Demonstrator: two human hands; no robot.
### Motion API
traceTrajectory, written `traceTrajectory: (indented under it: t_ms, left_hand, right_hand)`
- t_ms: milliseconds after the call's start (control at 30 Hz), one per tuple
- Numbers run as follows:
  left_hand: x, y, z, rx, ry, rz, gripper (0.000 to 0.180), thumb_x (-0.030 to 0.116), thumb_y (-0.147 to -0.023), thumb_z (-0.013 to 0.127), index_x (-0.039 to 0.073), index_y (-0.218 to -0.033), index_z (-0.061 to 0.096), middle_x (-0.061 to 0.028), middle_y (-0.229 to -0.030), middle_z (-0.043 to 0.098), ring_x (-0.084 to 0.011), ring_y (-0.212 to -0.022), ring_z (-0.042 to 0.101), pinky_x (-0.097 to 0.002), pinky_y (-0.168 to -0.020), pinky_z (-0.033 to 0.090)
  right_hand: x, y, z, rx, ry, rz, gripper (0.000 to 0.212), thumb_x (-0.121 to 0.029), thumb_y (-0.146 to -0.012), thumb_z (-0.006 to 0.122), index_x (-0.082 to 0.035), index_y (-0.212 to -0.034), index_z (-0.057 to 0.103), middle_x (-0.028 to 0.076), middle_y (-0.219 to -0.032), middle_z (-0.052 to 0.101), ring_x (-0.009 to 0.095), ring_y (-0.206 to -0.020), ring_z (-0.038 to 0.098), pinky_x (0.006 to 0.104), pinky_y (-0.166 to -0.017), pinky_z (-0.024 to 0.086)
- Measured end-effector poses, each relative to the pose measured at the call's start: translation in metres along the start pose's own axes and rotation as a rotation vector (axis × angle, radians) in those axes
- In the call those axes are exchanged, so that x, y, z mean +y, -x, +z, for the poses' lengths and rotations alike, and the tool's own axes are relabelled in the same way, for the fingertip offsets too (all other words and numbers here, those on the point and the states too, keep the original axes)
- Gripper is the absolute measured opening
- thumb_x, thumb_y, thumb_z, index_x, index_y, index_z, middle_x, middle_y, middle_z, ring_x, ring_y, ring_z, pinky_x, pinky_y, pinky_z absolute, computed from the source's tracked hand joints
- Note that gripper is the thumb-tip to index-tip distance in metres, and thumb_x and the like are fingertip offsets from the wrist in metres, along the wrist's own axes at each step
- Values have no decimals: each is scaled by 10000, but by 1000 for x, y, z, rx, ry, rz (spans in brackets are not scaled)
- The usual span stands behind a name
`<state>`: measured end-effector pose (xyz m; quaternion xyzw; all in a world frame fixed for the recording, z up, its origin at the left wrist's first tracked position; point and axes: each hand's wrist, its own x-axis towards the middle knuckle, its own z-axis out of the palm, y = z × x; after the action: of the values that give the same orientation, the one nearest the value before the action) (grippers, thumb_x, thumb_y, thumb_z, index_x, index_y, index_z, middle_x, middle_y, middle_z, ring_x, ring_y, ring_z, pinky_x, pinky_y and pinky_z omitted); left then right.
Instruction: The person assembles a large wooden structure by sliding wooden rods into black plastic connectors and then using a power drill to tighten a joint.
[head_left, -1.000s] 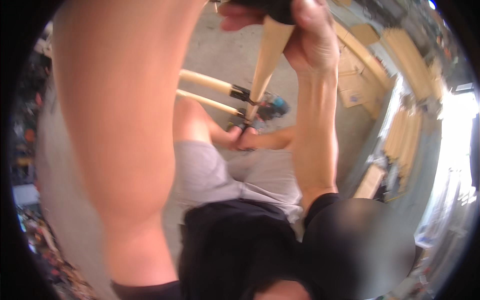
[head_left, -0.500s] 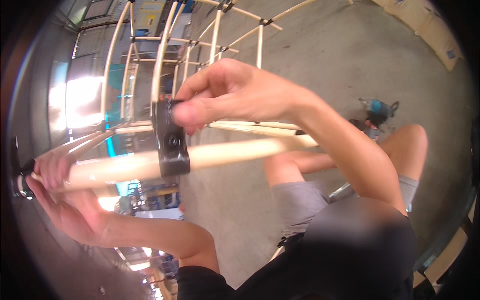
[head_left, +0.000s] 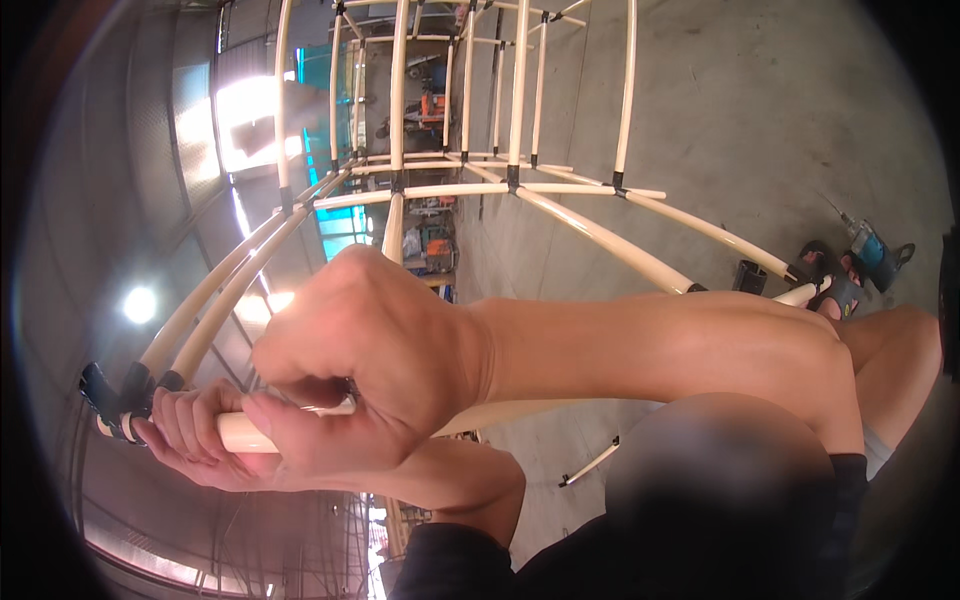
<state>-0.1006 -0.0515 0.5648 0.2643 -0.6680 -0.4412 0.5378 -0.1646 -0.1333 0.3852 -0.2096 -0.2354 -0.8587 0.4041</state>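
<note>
A cream-coated pipe (head_left: 245, 432) runs across in front of me, partly hidden behind my right hand and forearm. My left hand (head_left: 205, 435) is wrapped round it near its left end, beside a black pipe joint (head_left: 130, 425). Close by, on the near side of the pipe, my right hand (head_left: 365, 365) is curled closed. A small dark and shiny bit shows inside its curl, but what it holds is hidden. More cream pipes (head_left: 215, 320) run from the black joints at the left into a large pipe frame (head_left: 515, 120).
The frame's uprights and crossbars, with black joints (head_left: 513, 180), stand ahead. A blue power drill (head_left: 873, 255) lies on the concrete floor (head_left: 740, 110) at the right. A short pipe piece (head_left: 590, 463) lies on the floor nearer me. Orange equipment (head_left: 437, 250) stands farther back.
My right hand has left the black joint partway along the pipe and come left, close to my left hand. The view has shifted; my left hand still grips the pipe's left end.
</note>
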Motion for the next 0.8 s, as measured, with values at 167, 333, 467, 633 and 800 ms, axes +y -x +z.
traceTrajectory:
  t_ms: [167, 333, 467, 633, 800]
  left_hand:
    - [-12, -4, -7, -93, 205, 131, 327, 150, -962, 553, 123, -686, 380, 32, -471, 368, -61, -366, 362, -198, -336, 343]
    - [-32, -10, -13, -277, 488, 206, 273, 130, -915, 630, 86, -731, 432, 25, -467, 396, -83, -361, 432, -206, -312, 370]
    - [-25, -9, -9, -247, 426, 203, 270, 139, -918, 632, 84, -741, 436, 24, -478, 397, -82, -367, 431, -206, -317, 368]
    - [-16, -3, -8, -129, 291, 214, 267, 151, -922, 635, 81, -753, 440, 23, -491, 399, -82, -374, 429, -206, -323, 366]
    - [-5, 7, 7, 24, 152, 229, 265, 163, -926, 638, 79, -765, 445, 22, -505, 401, -82, -381, 427, -206, -330, 364]
  right_hand:
    - [0, 3, 5, 71, -120, 95, 366, -170, -756, 602, -54, -443, 452, 106, -434, 456, 276, -396, 475, 373, -418, 370]
    - [6, 7, 3, -49, -188, 196, 424, -151, -847, 643, -53, -502, 416, 45, -452, 385, 148, -404, 366, 321, -404, 271]
    - [8, -2, -18, -301, -339, 448, 470, -305, -950, 559, -28, -574, 505, 61, -515, 472, 142, -481, 459, 308, -467, 357]
    - [16, -7, -79, -25, -213, 707, 537, -462, -1022, 461, -15, -762, 602, 25, -666, 560, 98, -639, 516, 289, -572, 412]
    - [3, 17, -110, -94, -128, 1030, 466, -385, -1020, 514, -11, -757, 600, 28, -614, 544, 92, -581, 484, 278, -536, 389]
